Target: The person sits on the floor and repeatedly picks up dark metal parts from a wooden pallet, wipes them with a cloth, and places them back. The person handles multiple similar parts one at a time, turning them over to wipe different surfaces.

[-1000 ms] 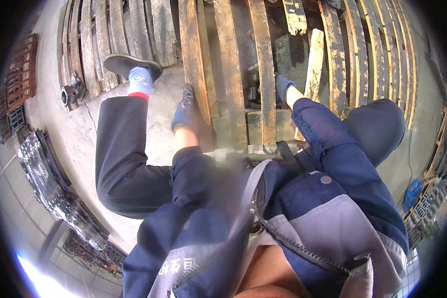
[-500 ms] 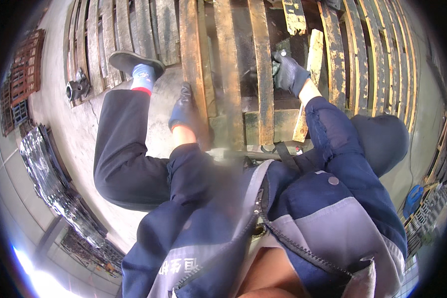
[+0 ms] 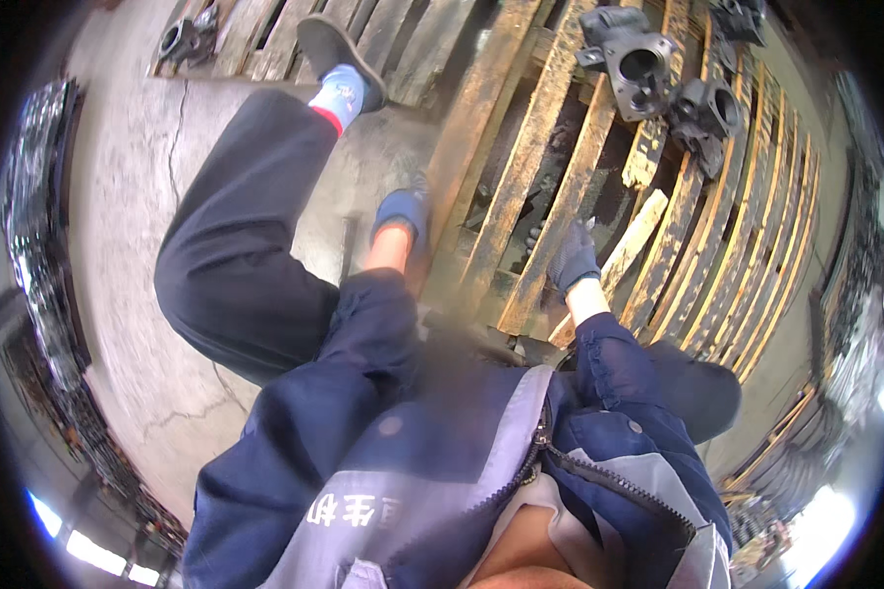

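My left hand [image 3: 401,216], in a dark blue glove, is at the near left edge of a wooden pallet [image 3: 483,110]. It is beside the outer slat, and its fingers are blurred and partly hidden. My right hand [image 3: 574,260], gloved in dark grey, reaches down at a gap between slats with its fingers curled. A small pale, shiny bit shows at its fingertips; what it grips is not clear. Close to its right lies a broken, light-coloured wood strip [image 3: 635,236], slanting across the gap. Dark rubble-like pieces [image 3: 550,187] lie below the slats.
Dark metal castings with round openings [image 3: 642,65] [image 3: 709,110] rest on the pallet's far part. Another casting [image 3: 189,39] sits on boards at the far left. My outstretched leg [image 3: 255,226] lies across the concrete floor [image 3: 118,226]. Shiny dark stacked material [image 3: 39,226] stands along the left.
The view has shifted and turned, bringing castings at the far side into sight. My right hand stays at the gap beside the broken strip; my left stays by the pallet's edge.
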`<state>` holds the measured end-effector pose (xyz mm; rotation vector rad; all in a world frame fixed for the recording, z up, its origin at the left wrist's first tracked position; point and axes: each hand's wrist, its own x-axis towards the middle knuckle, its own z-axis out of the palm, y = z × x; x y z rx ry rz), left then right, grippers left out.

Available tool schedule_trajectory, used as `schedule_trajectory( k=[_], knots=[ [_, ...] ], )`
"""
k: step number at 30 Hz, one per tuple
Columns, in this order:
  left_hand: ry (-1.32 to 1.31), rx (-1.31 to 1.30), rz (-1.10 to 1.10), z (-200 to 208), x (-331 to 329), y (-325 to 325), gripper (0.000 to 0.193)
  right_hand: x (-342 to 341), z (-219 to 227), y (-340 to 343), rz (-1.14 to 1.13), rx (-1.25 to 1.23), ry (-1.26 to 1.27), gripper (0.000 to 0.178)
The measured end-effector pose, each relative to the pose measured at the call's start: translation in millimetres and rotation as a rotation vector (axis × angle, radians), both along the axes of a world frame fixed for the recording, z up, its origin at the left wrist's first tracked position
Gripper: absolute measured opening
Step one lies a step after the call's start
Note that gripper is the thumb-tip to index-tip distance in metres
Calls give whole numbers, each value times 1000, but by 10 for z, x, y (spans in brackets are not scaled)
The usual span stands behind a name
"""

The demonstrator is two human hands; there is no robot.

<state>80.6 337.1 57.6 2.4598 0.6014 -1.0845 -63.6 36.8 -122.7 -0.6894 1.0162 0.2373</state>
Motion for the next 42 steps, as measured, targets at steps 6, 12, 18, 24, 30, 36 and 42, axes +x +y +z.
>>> schedule_trajectory(
  k=[6, 12, 18, 24, 30, 36, 42],
  knots=[
    [-623, 46, 68, -683, 677, 520, 42, -429, -1023, -178, 478, -819, -491, 72],
    [-67, -267, -113, -1720, 764, 637, 38, -247, -504, -162, 660, -995, -698, 66],
    [294, -547, -113, -2489, 823, 682, 34, 197, 690, 51, 60, -56, 135, 55],
    [348, -506, -171, -2767, 716, 692, 34, 410, 1144, 276, 113, -144, 172, 49],
    [276, -309, -574, -2988, 747, 495, 45, 413, 1192, 287, 72, -94, 219, 50],
    [164, -476, 91, -2266, 795, 299, 41, 392, 1134, 282, 3, -17, 286, 51],
    [-102, -550, 271, -1410, 842, 298, 37, 79, 540, 209, 585, -801, -449, 56]
  ],
)
